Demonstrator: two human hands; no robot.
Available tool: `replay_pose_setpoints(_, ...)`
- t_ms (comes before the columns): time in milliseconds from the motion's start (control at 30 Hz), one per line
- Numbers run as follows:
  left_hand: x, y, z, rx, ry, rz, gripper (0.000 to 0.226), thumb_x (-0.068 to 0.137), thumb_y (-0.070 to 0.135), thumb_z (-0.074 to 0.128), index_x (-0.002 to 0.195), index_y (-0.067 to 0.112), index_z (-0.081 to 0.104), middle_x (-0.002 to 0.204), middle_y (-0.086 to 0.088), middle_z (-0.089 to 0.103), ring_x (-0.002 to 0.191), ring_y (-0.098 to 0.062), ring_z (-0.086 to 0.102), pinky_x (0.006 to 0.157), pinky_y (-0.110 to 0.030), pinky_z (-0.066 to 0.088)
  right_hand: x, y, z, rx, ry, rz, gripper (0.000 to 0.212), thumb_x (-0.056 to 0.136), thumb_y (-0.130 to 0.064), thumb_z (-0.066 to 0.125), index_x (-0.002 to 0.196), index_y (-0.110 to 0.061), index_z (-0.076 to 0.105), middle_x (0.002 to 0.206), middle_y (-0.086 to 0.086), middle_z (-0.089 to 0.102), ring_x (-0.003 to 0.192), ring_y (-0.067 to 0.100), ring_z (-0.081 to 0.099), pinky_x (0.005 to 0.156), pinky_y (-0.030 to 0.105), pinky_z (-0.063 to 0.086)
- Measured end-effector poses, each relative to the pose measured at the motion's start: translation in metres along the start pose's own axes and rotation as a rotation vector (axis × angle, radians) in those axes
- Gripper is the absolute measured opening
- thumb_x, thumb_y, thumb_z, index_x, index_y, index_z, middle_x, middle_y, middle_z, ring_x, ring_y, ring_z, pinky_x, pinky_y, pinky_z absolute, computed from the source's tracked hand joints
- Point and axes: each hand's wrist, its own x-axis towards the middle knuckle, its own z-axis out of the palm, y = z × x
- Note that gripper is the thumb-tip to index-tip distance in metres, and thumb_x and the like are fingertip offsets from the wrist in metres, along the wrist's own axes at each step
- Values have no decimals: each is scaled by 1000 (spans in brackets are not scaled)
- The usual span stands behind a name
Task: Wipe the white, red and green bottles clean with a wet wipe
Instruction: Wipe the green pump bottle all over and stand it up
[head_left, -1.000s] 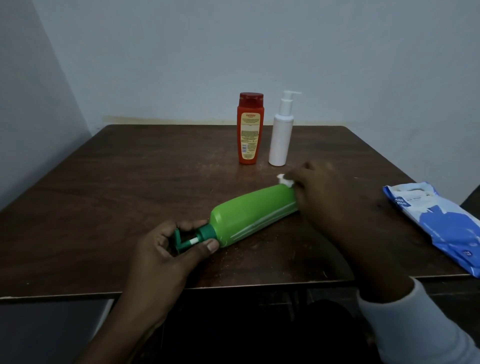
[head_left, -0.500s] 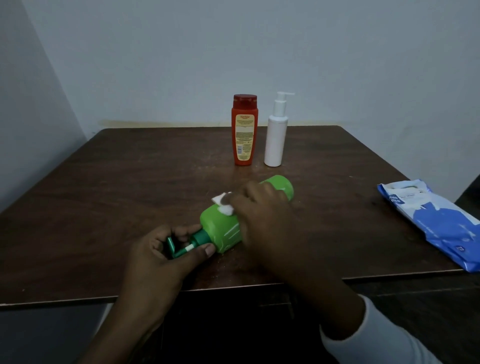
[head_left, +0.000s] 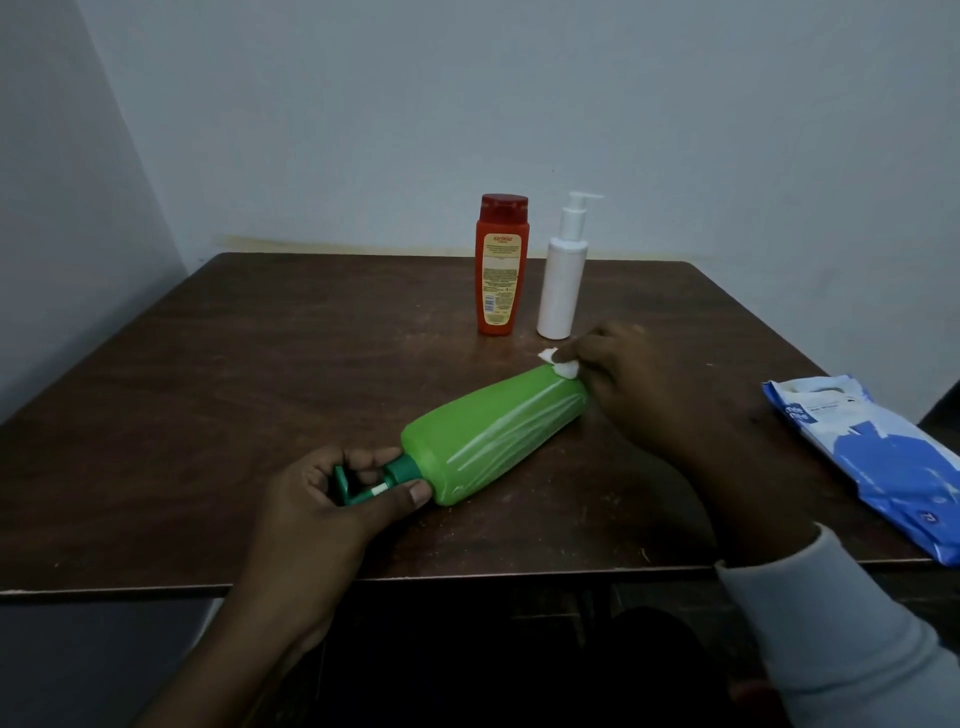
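A green bottle (head_left: 493, 436) lies on its side across the middle of the dark wooden table (head_left: 260, 374), with wet streaks along its body. My left hand (head_left: 332, 499) grips its dark green pump neck at the near end. My right hand (head_left: 623, 379) holds a small white wet wipe (head_left: 558, 362) against the bottle's far end. The red bottle (head_left: 501, 265) and the white pump bottle (head_left: 563, 270) stand upright side by side further back on the table.
A blue and white pack of wet wipes (head_left: 872, 457) lies at the table's right edge. The table's front edge runs just below my hands. Walls close off the back and the left side.
My right hand slid the wipe from the bottle's far end down to near the neck, then back up to the far end. My left hand kept its grip on the pump.
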Motion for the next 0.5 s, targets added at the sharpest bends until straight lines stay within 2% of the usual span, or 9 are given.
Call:
replay_pose_setpoints(133,1,2,-1,-165,-16,-94,29,59,5,86,86,6,76,91,-17,78,81,-26,76,75,-33,65,-5,8,-5,71,-11,23,29,91,-9,59,115,-21,69,109,6,64,97,20,57,84,39,49)
replay_pose_setpoints(267,2,5,1,-243,-20,-144,27,61,4,82,86,3,71,92,-17,79,84,-27,78,77,-34,65,-17,10,-10,124,-17,50,22,91,-14,61,108,-25,69,107,-1,63,94,15,57,82,37,51)
replay_pose_setpoints(333,3,6,1,-250,-24,-151,25,63,8,82,85,3,69,91,-14,79,85,-25,78,78,-33,65,-25,10,-12,116,-29,57,19,91,-18,62,106,-26,68,106,-6,61,93,12,56,78,30,49)
replay_pose_setpoints(433,5,6,0,-240,-34,-167,31,65,13,81,91,-1,69,92,-14,79,87,-24,78,81,-33,64,-40,5,-14,143,-69,82,10,90,-28,64,97,-35,62,96,-16,58,86,1,54,68,15,39)
replay_pose_setpoints(500,5,6,-1,-247,-43,-177,35,67,13,81,95,-4,69,93,-15,79,87,-23,78,79,-30,64,-49,-2,-10,196,-56,113,4,90,-35,62,94,-33,63,89,-16,59,82,-2,54,64,9,37)
